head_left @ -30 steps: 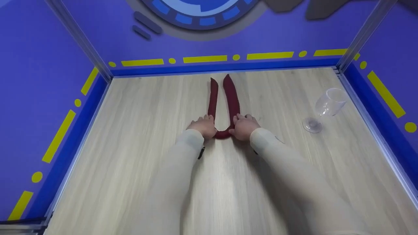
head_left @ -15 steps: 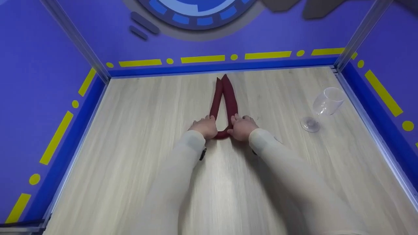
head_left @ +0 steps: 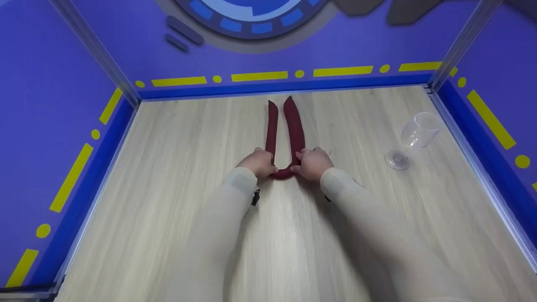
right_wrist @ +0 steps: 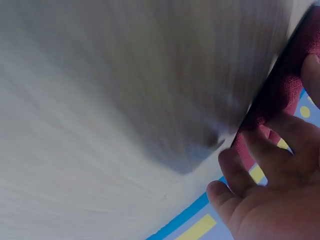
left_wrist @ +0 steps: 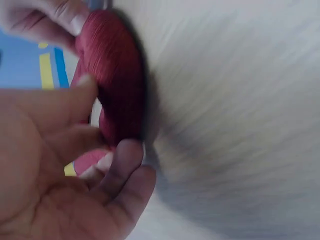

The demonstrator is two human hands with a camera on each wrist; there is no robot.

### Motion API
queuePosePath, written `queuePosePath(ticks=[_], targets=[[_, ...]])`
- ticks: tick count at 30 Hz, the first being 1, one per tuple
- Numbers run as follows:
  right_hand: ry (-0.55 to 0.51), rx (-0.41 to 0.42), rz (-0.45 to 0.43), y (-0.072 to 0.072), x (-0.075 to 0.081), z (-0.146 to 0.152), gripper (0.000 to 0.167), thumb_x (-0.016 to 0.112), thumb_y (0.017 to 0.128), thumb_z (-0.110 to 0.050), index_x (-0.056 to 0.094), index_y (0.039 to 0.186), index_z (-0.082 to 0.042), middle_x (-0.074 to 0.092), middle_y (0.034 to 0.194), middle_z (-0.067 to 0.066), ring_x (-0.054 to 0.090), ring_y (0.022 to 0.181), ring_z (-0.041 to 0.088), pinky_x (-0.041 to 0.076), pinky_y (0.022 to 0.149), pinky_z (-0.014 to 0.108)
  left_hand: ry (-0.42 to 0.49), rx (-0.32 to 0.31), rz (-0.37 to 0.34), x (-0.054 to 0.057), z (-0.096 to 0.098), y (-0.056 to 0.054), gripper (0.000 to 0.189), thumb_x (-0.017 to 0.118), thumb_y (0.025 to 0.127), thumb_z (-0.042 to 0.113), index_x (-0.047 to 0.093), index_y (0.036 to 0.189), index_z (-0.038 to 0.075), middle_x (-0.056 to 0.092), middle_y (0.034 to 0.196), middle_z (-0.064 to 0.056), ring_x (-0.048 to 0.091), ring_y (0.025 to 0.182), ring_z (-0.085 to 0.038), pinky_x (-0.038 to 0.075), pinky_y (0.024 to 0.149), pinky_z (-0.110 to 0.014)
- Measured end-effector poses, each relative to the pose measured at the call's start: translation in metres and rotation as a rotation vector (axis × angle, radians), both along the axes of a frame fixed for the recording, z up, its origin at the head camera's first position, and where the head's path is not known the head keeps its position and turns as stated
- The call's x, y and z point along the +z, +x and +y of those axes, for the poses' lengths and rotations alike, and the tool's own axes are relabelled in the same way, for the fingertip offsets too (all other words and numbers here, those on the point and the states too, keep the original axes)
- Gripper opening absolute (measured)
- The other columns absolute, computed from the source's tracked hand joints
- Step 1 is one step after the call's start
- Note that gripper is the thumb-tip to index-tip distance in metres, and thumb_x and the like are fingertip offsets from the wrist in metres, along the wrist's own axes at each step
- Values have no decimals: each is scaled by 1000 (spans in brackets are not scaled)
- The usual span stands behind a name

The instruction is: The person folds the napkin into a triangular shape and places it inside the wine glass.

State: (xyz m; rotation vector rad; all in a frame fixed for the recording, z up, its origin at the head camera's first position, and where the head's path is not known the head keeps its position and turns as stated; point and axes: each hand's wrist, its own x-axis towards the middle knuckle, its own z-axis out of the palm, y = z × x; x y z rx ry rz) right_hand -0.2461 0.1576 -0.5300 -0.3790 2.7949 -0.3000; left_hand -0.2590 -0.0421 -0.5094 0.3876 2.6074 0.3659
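A dark red necktie [head_left: 295,130] lies on the light wooden table in a U shape, its bend toward me and its two pointed ends toward the back wall. The left limb is narrower than the right one. My left hand [head_left: 257,162] pinches the necktie at the left of the bend; in the left wrist view the thumb presses the ribbed cloth [left_wrist: 117,70] with fingers curled under it. At the right of the bend my right hand [head_left: 314,163] holds the wider limb, and in the right wrist view its thumb and curled fingers meet the necktie [right_wrist: 280,90].
To the right stands a transparent stemmed wine glass [head_left: 419,132], well away from both hands. Blue-purple printed panels [head_left: 251,58] with yellow marks wall the table [head_left: 176,167] at the back and both sides, with metal edging at the corners.
The necktie's left limb swung right until its tip met the other, then back left, leaving the limbs apart again. My left hand shifted slightly left and its fingers curled more.
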Motion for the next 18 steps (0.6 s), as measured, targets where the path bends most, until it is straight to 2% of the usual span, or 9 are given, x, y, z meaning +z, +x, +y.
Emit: queuePosePath(ticks=[5,7,12,18], targets=[[105,143,8,1,-1,-5,57,46,112,-34,41,159,-1,44,162,16,46,150,36,35,124,50,10,-36,-30,0,2,3,33,70,101,33,70,115,3,57,130,-18,56,104,-25,54,97,-42],[119,163,3,1,0,-5,54,42,113,-27,39,160,-1,42,164,16,44,152,35,33,125,52,14,-29,-32,1,4,4,33,70,101,33,70,113,3,57,130,-18,57,102,-24,54,96,-41],[49,95,-22,3,1,-4,52,43,111,-20,39,161,-6,39,166,13,41,150,48,27,127,61,17,2,-22,1,9,5,33,72,99,31,72,115,1,57,131,-18,57,99,-25,55,96,-41],[5,70,18,1,0,-5,49,51,109,-20,49,157,-8,50,160,11,49,145,46,26,126,63,8,-5,2,0,14,4,29,72,97,27,73,111,1,60,128,-18,57,98,-25,55,96,-42]])
